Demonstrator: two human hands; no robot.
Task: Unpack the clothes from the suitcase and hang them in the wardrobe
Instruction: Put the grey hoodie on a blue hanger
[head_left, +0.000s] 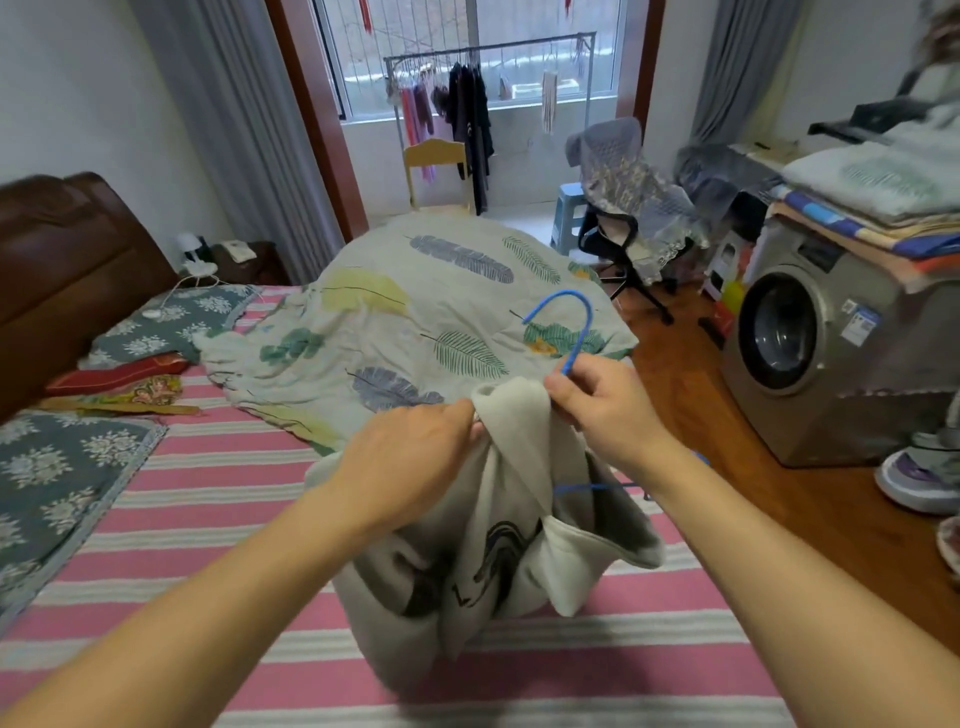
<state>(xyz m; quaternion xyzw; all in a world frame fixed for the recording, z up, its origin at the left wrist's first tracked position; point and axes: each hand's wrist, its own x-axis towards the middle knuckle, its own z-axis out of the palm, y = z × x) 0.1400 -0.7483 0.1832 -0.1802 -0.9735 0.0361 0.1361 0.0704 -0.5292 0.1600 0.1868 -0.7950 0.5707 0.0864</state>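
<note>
A pale grey sweatshirt (511, 551) with a dark print hangs bunched above the bed, held up between both hands. My left hand (410, 462) grips the fabric near the neck opening on the left side. My right hand (605, 410) holds the neck of a blue wire hanger (574, 332), whose hook sticks up above my fingers, together with the garment's collar. A blue bar of the hanger shows below my right wrist, partly inside the sweatshirt. No suitcase or wardrobe is in view.
The bed (218, 499) has a pink striped sheet and a leaf-print quilt (415, 322) heaped behind the sweatshirt. A washing machine (810, 353) with folded bedding on top stands at the right. An office chair (628, 208) and a clothes rack (488, 88) stand by the window.
</note>
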